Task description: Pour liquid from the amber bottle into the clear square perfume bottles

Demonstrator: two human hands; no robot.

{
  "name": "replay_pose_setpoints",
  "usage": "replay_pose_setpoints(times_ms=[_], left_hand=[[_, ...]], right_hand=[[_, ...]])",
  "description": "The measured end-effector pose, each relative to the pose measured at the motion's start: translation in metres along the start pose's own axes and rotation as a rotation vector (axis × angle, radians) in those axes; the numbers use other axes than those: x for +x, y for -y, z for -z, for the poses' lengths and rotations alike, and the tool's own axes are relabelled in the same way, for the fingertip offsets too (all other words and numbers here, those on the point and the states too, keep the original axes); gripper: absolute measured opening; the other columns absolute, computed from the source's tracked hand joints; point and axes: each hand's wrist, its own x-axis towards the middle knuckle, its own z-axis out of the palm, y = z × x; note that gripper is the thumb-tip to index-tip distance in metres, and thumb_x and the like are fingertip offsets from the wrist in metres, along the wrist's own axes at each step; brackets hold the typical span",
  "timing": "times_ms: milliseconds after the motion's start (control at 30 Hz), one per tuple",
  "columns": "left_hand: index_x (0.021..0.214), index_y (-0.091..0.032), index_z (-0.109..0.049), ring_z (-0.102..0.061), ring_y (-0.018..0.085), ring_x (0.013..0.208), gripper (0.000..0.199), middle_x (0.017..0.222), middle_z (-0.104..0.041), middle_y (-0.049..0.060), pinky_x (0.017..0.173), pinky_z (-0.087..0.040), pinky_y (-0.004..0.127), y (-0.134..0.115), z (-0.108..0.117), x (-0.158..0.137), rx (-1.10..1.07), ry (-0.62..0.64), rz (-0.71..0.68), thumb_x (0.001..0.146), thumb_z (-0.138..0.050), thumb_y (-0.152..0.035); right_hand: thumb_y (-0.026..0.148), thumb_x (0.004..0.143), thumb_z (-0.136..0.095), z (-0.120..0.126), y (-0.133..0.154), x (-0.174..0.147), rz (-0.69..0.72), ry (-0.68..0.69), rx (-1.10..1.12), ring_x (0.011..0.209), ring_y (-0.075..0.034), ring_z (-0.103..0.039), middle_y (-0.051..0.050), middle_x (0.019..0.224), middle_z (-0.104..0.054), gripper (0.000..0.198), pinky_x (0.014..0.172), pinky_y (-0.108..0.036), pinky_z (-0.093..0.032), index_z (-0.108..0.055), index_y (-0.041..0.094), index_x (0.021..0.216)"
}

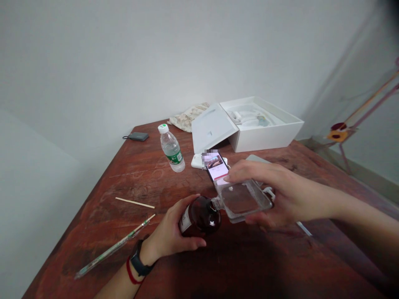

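My left hand (pixel 171 232) is wrapped round a dark brown bottle (pixel 202 216) with a pale label, tilted towards the right. In my right hand (pixel 274 191) is a clear, flat, rectangular bottle (pixel 243 201), held nearly on its side with its threaded neck pointing left. The two mouths meet, the clear neck at the brown bottle's opening. I cannot tell whether liquid is passing between them. A white piece (pixel 268 192), perhaps a pump part, shows beside my right palm. Just behind the clear bottle lies a phone (pixel 217 166) with its screen lit.
A capped water bottle (pixel 173 151) stands beyond my left hand. An open white box (pixel 264 135) with its lid (pixel 213 126) leaning on it is at the back, near a patterned cloth (pixel 188 118). A bare stick (pixel 134 202), wrapped chopsticks (pixel 115 247) and a grey device (pixel 138 136) lie left.
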Motion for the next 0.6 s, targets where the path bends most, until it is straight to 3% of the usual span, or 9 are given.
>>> replay_pose_setpoints(times_ms=[233, 600], left_hand=[[0.161, -0.025, -0.048, -0.066, 0.04, 0.136, 0.104, 0.152, -0.066, 0.016, 0.122, -0.047, 0.055, -0.0016, -0.0038, -0.0028, -0.058, -0.016, -0.029, 0.076, -0.094, -0.064], [0.159, -0.025, -0.05, -0.068, 0.037, 0.131, 0.095, 0.151, -0.066, 0.014, 0.117, -0.052, 0.052, -0.0073, -0.0033, -0.0017, -0.084, -0.014, -0.08, 0.08, -0.094, -0.055]], right_hand=[[0.026, 0.075, -0.088, -0.0015, 0.0016, 0.0, 0.019, -0.026, -0.057, 0.107, -0.027, -0.079, -0.006, 0.123, -0.08, 0.061, 0.09, -0.034, -0.063, -0.064, 0.029, 0.132], [0.034, 0.078, -0.09, -0.0021, 0.0021, -0.0028, 0.022, -0.024, -0.113, 0.116, -0.029, -0.077, -0.009, 0.126, -0.078, 0.063, 0.095, -0.039, -0.064, -0.063, 0.026, 0.135]])
